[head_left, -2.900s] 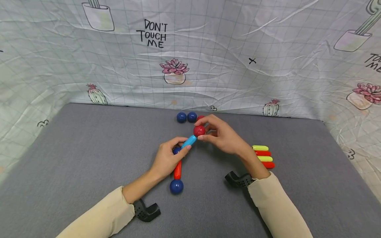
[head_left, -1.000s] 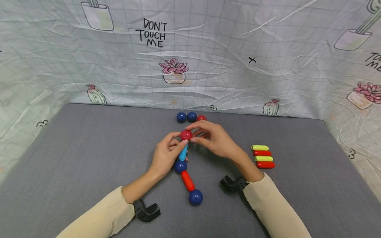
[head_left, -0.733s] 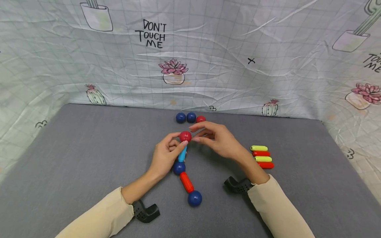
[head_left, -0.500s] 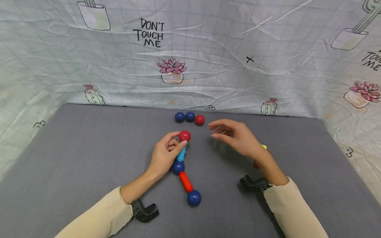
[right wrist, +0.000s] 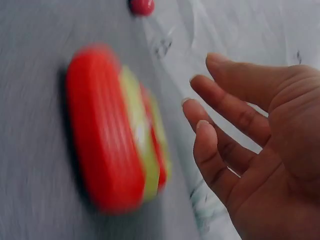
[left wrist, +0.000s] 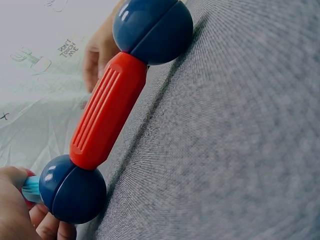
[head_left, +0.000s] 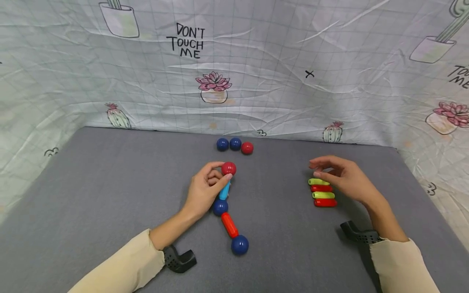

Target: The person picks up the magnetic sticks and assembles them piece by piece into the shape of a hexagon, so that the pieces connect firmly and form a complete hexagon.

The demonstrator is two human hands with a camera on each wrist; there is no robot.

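Right hand (head_left: 340, 176), fingers parted and empty, has moved from the red end ball (head_left: 229, 168) to lime and red rods (head_left: 324, 195) near its fingertips; left hand (head_left: 205, 189) alone pinches the ball-and-rod chain (head_left: 220, 207).

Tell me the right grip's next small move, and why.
Probably lower the right grip and pinch the farthest yellow stick: that grip is empty, its fingertips close to the stick, while the left grip holds the ball-and-stick chain at its red ball.
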